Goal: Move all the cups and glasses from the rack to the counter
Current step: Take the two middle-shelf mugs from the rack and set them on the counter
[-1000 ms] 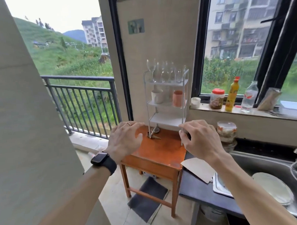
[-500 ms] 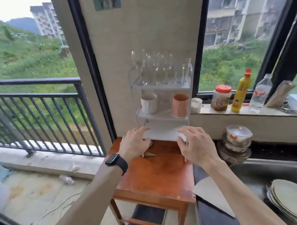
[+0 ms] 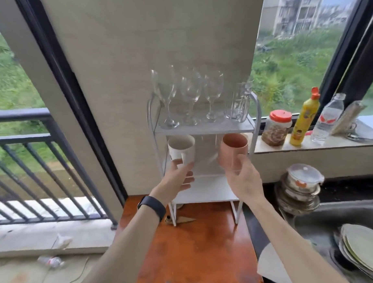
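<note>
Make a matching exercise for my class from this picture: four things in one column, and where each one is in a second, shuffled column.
Things:
1. white mug
2. pink cup
3. wine glasses
4. yellow bottle

Places:
A. on the window sill
B. in the right hand
C. on the rack's top shelf
D. in the left hand

Pairs: 1-D, 2-B, 3-C, 4-A
</note>
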### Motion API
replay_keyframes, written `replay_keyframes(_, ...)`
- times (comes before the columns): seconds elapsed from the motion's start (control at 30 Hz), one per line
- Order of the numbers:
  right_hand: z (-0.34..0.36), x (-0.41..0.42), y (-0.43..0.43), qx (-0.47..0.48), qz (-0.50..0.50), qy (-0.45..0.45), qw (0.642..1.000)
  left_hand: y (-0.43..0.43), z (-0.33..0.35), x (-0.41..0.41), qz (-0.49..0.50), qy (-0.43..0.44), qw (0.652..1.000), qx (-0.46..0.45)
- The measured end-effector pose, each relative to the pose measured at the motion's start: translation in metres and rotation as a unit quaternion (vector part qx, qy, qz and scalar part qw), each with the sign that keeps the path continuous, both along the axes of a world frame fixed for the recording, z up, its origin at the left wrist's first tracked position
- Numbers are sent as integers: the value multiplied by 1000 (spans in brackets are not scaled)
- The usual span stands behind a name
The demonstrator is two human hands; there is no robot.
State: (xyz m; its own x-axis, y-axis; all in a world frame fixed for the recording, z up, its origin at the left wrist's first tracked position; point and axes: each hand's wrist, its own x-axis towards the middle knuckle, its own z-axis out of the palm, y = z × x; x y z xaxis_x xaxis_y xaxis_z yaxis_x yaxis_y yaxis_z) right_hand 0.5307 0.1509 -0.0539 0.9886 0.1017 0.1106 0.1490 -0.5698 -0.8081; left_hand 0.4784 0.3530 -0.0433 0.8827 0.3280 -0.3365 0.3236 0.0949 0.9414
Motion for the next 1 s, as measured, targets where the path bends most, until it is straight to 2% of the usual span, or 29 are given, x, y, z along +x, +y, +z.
replay_keyframes(0.13,1,16,10,166,-31,120,978,0,-5,9,-10,-9,999,-36)
replay_keyframes(0.3,4,32,11,307,5,232,923,0,-6,16,27,16,999,-27)
replay_keyframes(0.37,5,38,10,324,16,253,912,1,-7,18,32,15,999,-26)
replay_keyframes(0.53,-7,44,15,295,-7,183,938,0,-13,19,42,-22,999,-11)
replay_keyframes(0.63,-11,44,20,221,-5,118,968,-4,-22,16,61,-57,996,39)
replay_keyframes(0.73,-12,34,21,168,-6,71,983,-6,-30,7,63,-81,992,72)
replay_keyframes(1.0,-18,-38,12,218,54,18,974,-11,-39,-43,25,-112,990,79)
